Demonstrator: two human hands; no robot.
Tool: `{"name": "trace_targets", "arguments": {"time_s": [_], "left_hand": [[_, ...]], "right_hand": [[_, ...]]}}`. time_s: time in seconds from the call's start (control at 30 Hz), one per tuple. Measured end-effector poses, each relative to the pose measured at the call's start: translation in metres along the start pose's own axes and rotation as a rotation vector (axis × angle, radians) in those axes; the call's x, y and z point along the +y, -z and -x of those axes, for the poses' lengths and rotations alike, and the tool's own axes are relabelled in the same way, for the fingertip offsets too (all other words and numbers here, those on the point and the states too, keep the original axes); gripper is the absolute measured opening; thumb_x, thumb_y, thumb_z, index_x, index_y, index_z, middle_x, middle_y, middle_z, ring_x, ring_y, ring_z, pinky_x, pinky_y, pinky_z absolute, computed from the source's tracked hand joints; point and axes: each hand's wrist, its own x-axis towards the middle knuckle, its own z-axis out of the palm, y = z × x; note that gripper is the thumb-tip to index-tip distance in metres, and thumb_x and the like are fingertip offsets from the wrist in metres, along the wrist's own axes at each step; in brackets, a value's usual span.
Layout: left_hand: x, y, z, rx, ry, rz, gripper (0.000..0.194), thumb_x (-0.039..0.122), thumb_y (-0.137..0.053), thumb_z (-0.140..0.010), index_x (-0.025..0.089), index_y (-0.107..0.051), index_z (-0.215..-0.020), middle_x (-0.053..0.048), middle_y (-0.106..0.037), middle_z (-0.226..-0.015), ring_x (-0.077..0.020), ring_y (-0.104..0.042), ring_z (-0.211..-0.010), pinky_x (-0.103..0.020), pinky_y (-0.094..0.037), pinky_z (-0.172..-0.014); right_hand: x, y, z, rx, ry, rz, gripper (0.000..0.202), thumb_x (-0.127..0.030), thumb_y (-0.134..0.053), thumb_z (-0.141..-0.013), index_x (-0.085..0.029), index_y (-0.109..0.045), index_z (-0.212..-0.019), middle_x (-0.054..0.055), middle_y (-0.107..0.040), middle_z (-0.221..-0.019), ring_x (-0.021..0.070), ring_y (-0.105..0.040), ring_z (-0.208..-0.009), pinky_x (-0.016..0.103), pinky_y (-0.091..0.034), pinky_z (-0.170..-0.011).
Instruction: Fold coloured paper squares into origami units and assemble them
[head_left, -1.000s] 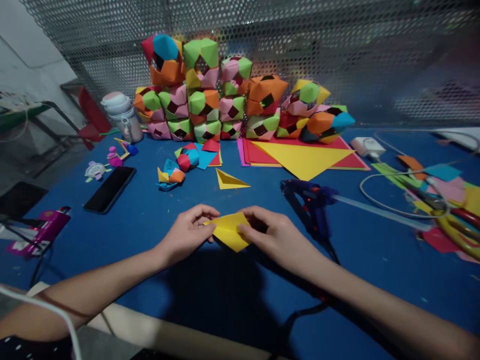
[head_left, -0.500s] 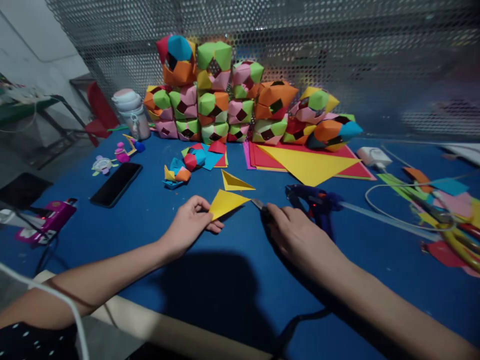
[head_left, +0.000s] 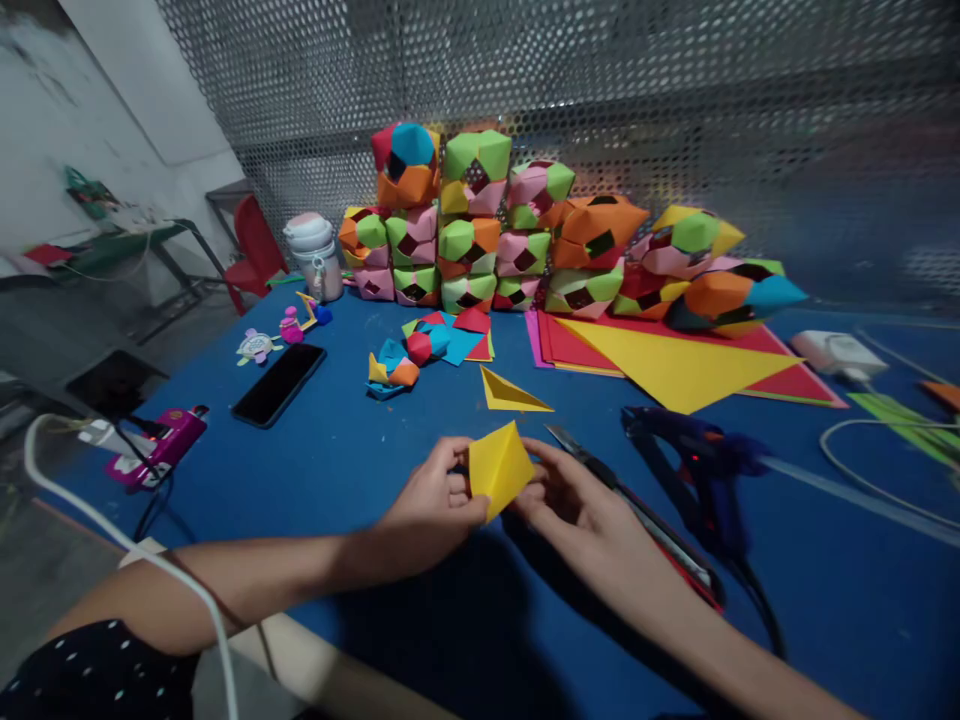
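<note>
My left hand (head_left: 442, 500) pinches the left and lower edge of a folded yellow paper piece (head_left: 500, 470). At the piece's right side is my right hand (head_left: 566, 495), its fingers closed on that edge. A second folded yellow piece (head_left: 514, 394) lies on the blue table just beyond. The cutter knife (head_left: 652, 525) rests on the table to the right of my right hand, partly behind it, its blade pointing to the back left. Farther right lies a dark blue glue gun (head_left: 697, 455) with a small red light.
Colourful folded-paper balls (head_left: 472, 245) are stacked along the metal mesh. Before them lie red and yellow sheets (head_left: 682, 365). Left are a phone (head_left: 280, 384), a bottle (head_left: 313, 258) and a purple power strip (head_left: 159, 448). A white cable (head_left: 150, 560) crosses my left forearm.
My right hand has let go of the cutter knife and moved onto the yellow piece, which is now turned and held between both hands. The camera view has shifted left.
</note>
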Motion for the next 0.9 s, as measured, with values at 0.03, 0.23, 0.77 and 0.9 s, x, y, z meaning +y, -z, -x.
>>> {"name": "trace_targets", "arguments": {"time_s": [0.03, 0.23, 0.77, 0.9], "left_hand": [[0.000, 0.001, 0.000, 0.009, 0.006, 0.003, 0.039, 0.007, -0.057, -0.073, 0.021, -0.044, -0.107, -0.004, -0.055, -0.109, -0.0104, -0.064, -0.080, -0.018, -0.048, -0.065], [0.002, 0.004, -0.004, 0.063, 0.062, -0.053, 0.033, 0.011, -0.055, -0.074, 0.020, -0.043, -0.103, -0.001, -0.057, -0.095, -0.0097, -0.063, -0.069, -0.020, -0.049, -0.060], [0.023, 0.006, -0.002, 0.123, -0.080, -0.438, 0.019, 0.016, -0.050, -0.076, 0.019, -0.055, -0.094, 0.002, -0.057, -0.082, -0.0099, -0.054, -0.073, -0.019, -0.043, -0.064], [0.025, -0.003, 0.001, 0.131, 0.076, -0.196, 0.017, 0.014, -0.053, -0.074, 0.020, -0.043, -0.086, 0.008, -0.046, -0.065, -0.0040, -0.044, -0.050, -0.014, -0.033, -0.046]], "right_hand": [[0.003, 0.000, 0.000, -0.015, 0.002, 0.009, 0.040, -0.033, -0.053, -0.081, -0.018, -0.046, -0.118, 0.006, -0.064, -0.089, 0.0157, -0.063, -0.074, 0.031, -0.054, -0.071], [0.010, 0.011, 0.004, 0.124, 0.336, 0.407, 0.041, -0.022, -0.048, -0.085, -0.020, -0.042, -0.125, 0.012, -0.056, -0.110, 0.0214, -0.058, -0.097, 0.037, -0.050, -0.079], [0.008, 0.026, 0.020, -0.087, 0.691, 0.781, 0.013, -0.015, -0.049, -0.085, -0.018, -0.059, -0.092, 0.010, -0.062, -0.098, 0.0202, -0.053, -0.084, 0.035, -0.041, -0.069], [0.012, 0.016, 0.015, 0.085, 0.380, 0.405, 0.012, -0.025, -0.054, -0.085, -0.020, -0.048, -0.076, 0.006, -0.054, -0.087, 0.0167, -0.054, -0.079, 0.032, -0.047, -0.068]]}}
